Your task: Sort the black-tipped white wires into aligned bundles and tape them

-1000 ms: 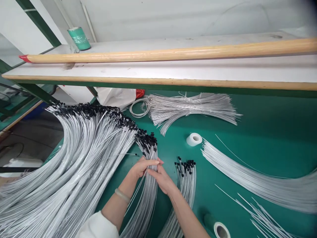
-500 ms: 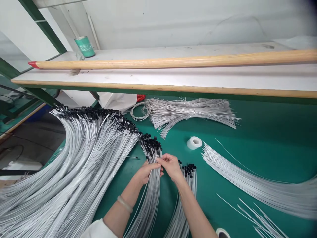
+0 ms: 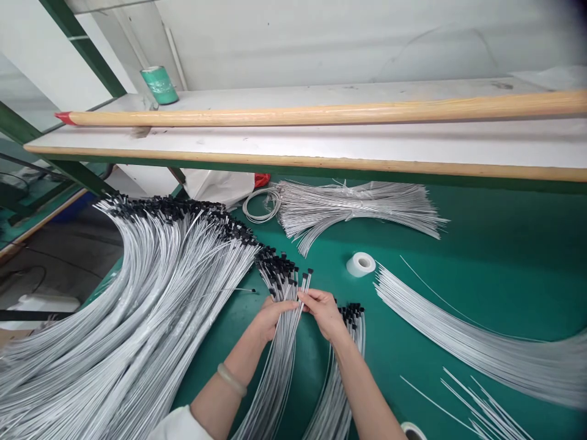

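Observation:
My left hand (image 3: 271, 316) is closed round a bundle of grey-white wires (image 3: 280, 360) whose upper ends carry black connectors (image 3: 277, 267). Close beside it on the right, my right hand (image 3: 321, 310) pinches a few wires (image 3: 304, 287) with black tips, standing slightly apart from that bundle. Under my right wrist lies a smaller bundle (image 3: 331, 391) with black tips (image 3: 353, 314). A very large pile of black-tipped wires (image 3: 151, 305) spreads over the left side of the table.
A white tape roll (image 3: 361, 264) stands beyond my right hand. Bare-ended wires (image 3: 477, 342) lie at the right, loose ones (image 3: 486, 406) in front. Behind are a tied wire bundle (image 3: 358, 205) and a coil (image 3: 261, 206). A shelf (image 3: 321, 162) bearing a wooden pole (image 3: 293, 116) crosses above.
My right hand has shifted slightly right, and a few black-tipped wires in its fingers now stand apart from the bundle. My left hand keeps its hold in nearly the same place.

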{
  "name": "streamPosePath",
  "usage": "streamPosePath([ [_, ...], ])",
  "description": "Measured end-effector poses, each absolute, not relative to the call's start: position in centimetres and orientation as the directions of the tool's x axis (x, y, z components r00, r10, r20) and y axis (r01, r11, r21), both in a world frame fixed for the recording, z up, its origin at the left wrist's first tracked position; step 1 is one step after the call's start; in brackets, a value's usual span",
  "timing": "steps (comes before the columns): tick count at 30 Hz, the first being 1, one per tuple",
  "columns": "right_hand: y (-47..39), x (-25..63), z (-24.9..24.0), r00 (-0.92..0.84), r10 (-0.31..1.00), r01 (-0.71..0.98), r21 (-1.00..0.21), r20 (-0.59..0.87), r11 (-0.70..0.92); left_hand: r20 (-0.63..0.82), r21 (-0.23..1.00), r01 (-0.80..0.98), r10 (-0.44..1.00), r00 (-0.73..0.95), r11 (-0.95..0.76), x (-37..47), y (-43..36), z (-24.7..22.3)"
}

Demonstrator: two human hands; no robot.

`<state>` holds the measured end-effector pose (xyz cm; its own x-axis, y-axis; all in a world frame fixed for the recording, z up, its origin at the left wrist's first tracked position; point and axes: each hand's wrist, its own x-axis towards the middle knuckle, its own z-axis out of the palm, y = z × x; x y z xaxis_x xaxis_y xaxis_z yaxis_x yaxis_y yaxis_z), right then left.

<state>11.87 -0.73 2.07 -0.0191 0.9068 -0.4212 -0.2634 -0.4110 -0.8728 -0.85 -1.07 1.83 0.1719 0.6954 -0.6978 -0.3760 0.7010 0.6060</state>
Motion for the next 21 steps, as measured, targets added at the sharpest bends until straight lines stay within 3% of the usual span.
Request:
streamPosePath([
  [8, -0.83, 11.77, 1.74, 0.066, 0.897, -0.263, -0.875, -0.437, -0.406, -0.669, 0.626, -0.396, 0.724, 0.171, 0.672, -0.73, -1.05, 1.80],
  [15, -1.25, 12.03, 2.27, 0.001, 0.866, -0.372, -0.804, -0.500, -0.464, -0.704, 0.621, -0.383, 0.701, 0.110, 0.684, -0.78, -0.98, 2.02],
  [21, -1.36, 11.99, 2.10, 0.074, 0.873, -0.505, -0.773, -0.482, -0.384, -0.727, 0.607, -0.377, 0.681, 0.092, 0.699, -0.74, -0.90, 1.81],
])
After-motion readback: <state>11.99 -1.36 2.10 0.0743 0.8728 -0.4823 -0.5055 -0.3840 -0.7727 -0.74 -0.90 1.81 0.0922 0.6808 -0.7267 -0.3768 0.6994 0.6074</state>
